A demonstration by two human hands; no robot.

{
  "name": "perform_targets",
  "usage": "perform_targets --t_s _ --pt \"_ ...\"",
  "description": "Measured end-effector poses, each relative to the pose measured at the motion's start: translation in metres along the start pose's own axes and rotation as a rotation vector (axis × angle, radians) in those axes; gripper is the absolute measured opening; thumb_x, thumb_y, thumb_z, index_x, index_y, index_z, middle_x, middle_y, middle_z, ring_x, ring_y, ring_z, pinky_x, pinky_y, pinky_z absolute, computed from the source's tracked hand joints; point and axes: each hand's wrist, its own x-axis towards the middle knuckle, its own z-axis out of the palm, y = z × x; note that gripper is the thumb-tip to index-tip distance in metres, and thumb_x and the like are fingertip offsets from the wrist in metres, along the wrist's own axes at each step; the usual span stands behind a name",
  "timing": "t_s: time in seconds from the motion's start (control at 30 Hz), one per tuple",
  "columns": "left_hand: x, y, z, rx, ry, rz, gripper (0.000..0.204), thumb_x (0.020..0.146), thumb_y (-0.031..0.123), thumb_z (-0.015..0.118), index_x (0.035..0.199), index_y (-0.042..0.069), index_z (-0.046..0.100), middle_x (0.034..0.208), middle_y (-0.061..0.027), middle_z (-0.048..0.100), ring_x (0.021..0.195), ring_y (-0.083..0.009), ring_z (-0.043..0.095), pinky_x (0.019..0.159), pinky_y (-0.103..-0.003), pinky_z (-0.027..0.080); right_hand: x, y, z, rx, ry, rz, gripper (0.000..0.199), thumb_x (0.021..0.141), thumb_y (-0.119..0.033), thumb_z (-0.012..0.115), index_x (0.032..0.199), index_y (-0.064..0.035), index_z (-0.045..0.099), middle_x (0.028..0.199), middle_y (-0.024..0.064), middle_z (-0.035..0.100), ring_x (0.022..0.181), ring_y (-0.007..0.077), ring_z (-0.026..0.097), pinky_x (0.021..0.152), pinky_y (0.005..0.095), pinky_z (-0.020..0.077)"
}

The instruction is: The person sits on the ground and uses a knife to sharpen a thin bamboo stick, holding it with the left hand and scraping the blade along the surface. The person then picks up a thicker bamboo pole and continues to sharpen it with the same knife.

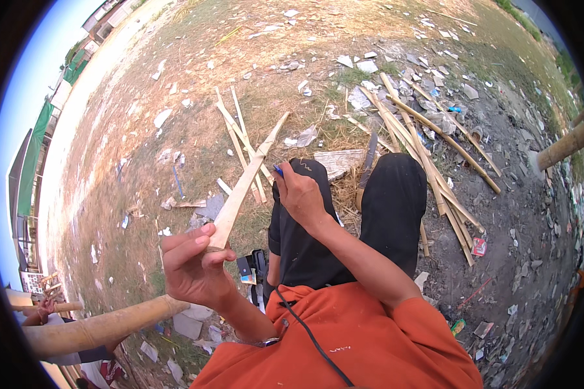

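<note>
Ground (pixel 136 123), scattered with litter (pixel 366 66), surrounds loose bamboo slats (pixel 433 180). Left of the knees (pixel 396 181), a pale bamboo strip (pixel 241 185) slants upward, its near end pinched by the left hand (pixel 198 269); gripped only there, it could swing or slip if knocked. The right hand (pixel 303 198) curls around a blue implement (pixel 278 171), mostly hidden. A small red packet (pixel 479 247) bears unreadable print.
</note>
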Motion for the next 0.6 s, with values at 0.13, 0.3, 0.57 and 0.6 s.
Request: perform_targets --t_s 0.13,0.3,0.57,0.6 --pt "0.004 -0.004 -0.006 0.029 -0.012 0.009 0.025 0.082 0.018 0.068 0.094 0.0 0.055 0.088 -0.0135 0.057 0.053 -0.0105 0.051 0.04 -0.018 0.041 0.03 0.017 0.012 -0.18 -0.029 0.0 0.013 0.09 -0.018 0.048 0.091 -0.0058 0.044 0.06 0.0184 0.058 0.057 0.0407 0.059 0.051 0.0504 0.0463" --pt "0.0 -0.003 -0.016 -0.008 0.0 0.03 0.025 0.079 0.009 0.069 0.093 -0.004 0.054 0.086 -0.0184 0.057 0.05 -0.0128 0.053 0.041 -0.021 0.046 0.021 0.011 0.014 -0.188 -0.055 -0.039 0.011 0.09 -0.017 0.047 0.09 -0.0066 0.044 0.059 0.0175 0.058 0.055 0.039 0.06 0.049 0.0485 0.0471" --pt "0.018 0.006 -0.001 0.084 0.062 -0.076 0.018 0.08 -0.001 0.065 0.095 -0.005 0.055 0.091 -0.0159 0.058 0.057 -0.0124 0.056 0.048 -0.02 0.047 0.068 0.092 0.058 -0.551 -0.098 0.069 0.004 0.087 -0.013 0.05 0.09 -0.0099 0.05 0.067 0.0177 0.062 0.06 0.0323 0.064 0.05 0.0447 0.0499" --pt "0.013 0.009 0.005 0.07 0.01 -0.075 0.018 0.08 -0.001 0.065 0.095 -0.005 0.055 0.091 -0.0158 0.058 0.057 -0.0123 0.056 0.049 -0.02 0.048 0.068 0.136 0.054 -0.66 -0.213 0.356 0.007 0.086 -0.014 0.05 0.092 -0.01 0.051 0.069 0.0192 0.062 0.063 0.0321 0.065 0.051 0.0451 0.0504"
